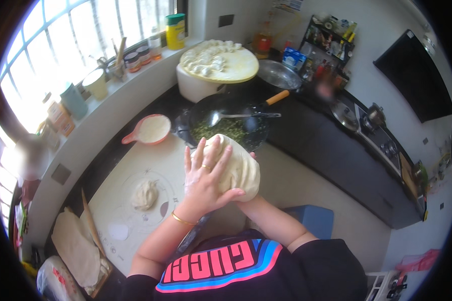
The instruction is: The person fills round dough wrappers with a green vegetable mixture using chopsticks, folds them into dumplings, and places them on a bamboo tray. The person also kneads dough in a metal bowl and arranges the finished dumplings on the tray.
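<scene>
A large lump of pale dough (243,173) is held up between my two hands, above the near edge of the mat. My left hand (206,175) lies on its left side with fingers spread over the surface and the thumb pressing along the bottom. Of my right hand (253,155), behind the dough, only a fingertip and the wrist show. A smaller dough lump (145,194) rests on the white mat (115,185). Beyond my hands sits a dark wok (198,108) of chopped green filling (228,129), with a metal spoon (231,116) lying across it.
Left of the wok stands a red-handled bowl of white powder (154,129). Dumplings (203,62) cover part of a round board (238,67) on a white pot. A rolling pin (92,223) lies beside a dough sheet (73,238). A blue bin (316,220) is on the floor.
</scene>
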Available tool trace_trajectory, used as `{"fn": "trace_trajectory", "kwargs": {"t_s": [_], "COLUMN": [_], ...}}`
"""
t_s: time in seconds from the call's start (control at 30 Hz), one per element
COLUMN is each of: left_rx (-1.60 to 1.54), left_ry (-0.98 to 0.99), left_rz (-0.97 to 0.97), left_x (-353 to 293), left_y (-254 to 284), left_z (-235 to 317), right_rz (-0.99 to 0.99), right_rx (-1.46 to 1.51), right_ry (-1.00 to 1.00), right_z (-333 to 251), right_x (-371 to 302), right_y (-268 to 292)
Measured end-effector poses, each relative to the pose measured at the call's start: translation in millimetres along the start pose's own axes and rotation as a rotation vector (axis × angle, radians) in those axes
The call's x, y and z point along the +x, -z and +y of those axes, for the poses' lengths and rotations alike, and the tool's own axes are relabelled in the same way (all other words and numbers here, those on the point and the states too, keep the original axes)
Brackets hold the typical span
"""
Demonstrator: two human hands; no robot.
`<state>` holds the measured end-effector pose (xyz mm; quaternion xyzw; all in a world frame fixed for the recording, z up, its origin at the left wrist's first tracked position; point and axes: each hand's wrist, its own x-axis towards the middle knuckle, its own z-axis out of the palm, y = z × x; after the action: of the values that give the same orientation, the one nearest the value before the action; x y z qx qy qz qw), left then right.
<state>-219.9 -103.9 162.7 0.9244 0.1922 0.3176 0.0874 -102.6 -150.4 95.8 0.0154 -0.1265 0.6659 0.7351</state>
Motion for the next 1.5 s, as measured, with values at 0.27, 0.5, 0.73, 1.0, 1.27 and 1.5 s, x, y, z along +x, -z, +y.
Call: {"fn": "trace_trajectory", "kwargs": {"t_s": [0.27,0.5,0.73,1.0,1.27,1.5], "left_rx": [-0.401,-0.731,-0.645,-0.237,-0.429,-1.682], "left_ry": [-0.292,-0.035,-0.231,-0.458,-0.196,0.647], "left_rz": [0.013,-0.144,-0.503,-0.175,0.070,-0.163], "left_x": [163.3,277.2,381.4,536.3,725.2,823.4], "left_y": [-155.9,-299.0,-368.7,-465.7,-573.0,-662.1], "left_z": [129.7,215.3,269.2,176.1,7.3,-114.4], "right_rz": [0.048,0.174,0.201,0.279,0.260,0.513], "right_rx": [-0.199,-0.251,-0.297,-0.379,-0.931,-1.174], "right_ry": [0.280,0.540,0.546,0.420,-0.079,-0.640], "right_z": [-251.3,-462.5,-590.6,-704.3,-869.4,-1002.2], "right_x": [-70.3,-134.7,-111.8,27.6,275.8,400.0], "right_y": [28.0,41.2,61.9,96.8,148.4,195.8]}}
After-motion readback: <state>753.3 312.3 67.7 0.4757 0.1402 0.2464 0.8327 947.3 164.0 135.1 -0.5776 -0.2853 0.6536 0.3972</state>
